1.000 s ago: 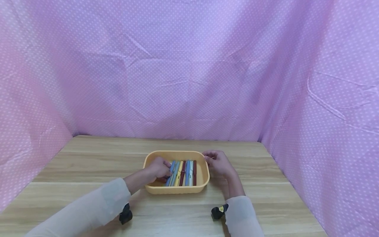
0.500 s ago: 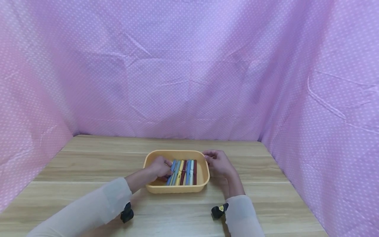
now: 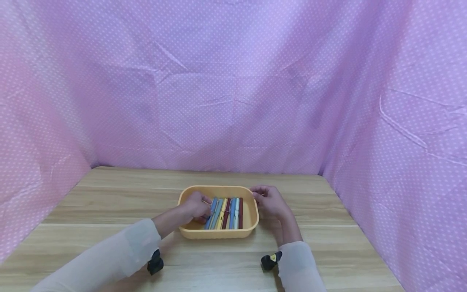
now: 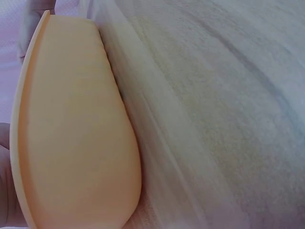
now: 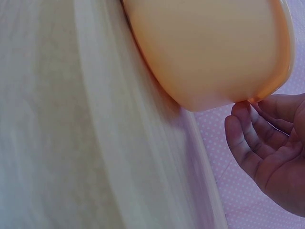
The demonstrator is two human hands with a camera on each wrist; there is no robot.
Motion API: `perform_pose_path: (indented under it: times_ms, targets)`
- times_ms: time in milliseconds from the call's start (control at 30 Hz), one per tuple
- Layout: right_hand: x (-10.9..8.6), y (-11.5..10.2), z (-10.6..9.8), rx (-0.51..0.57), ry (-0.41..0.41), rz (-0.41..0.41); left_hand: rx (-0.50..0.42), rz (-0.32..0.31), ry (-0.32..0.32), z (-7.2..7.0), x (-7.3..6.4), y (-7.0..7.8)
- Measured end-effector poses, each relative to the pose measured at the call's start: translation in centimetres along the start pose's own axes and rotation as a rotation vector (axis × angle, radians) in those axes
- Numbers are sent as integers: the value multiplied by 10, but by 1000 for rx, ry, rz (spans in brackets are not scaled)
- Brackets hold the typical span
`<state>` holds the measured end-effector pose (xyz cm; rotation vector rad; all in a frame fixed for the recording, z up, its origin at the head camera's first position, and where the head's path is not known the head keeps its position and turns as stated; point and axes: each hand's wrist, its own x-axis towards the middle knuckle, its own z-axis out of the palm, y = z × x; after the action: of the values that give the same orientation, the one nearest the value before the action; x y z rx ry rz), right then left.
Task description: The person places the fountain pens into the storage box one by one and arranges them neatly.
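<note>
A yellow-orange plastic tray stands on the table. In it a row of pens with clips lies side by side, among them a blue pen at the left end, a yellow pen and a dark red pen at the right end. My left hand reaches inside over the left wall, its fingers against the left side of the row; its palm side is hidden. With thumb and fingertips my right hand holds the tray's back right rim. The right wrist view shows these fingertips just under the lip.
The wooden table extends around the tray. Pink dotted cloth hangs behind the table and along both sides. A small black camera sits at the left wrist, another black camera at the right wrist.
Between the frames the pens and the tray shift only very slightly. Both hands stay in nearly the same place, the left at the row of pens and the right at the rim.
</note>
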<state>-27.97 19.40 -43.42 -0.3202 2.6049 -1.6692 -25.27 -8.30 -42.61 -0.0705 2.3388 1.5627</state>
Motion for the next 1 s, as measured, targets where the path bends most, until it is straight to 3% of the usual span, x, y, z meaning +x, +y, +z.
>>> perform_pose_path:
  times_ms: [267, 633, 833, 1000]
  targets:
    - [0, 2, 0, -4, 6, 1, 23, 26, 11, -8, -2, 6]
    - [0, 0, 1, 1, 12, 13, -34, 91, -34, -34, -14, 17]
    - [-1, 1, 0, -11, 2, -10, -62, 112, -29, -53, -17, 22]
    - [-1, 1, 0, -13, 3, -18, -70, 105, -26, -78, -22, 31]
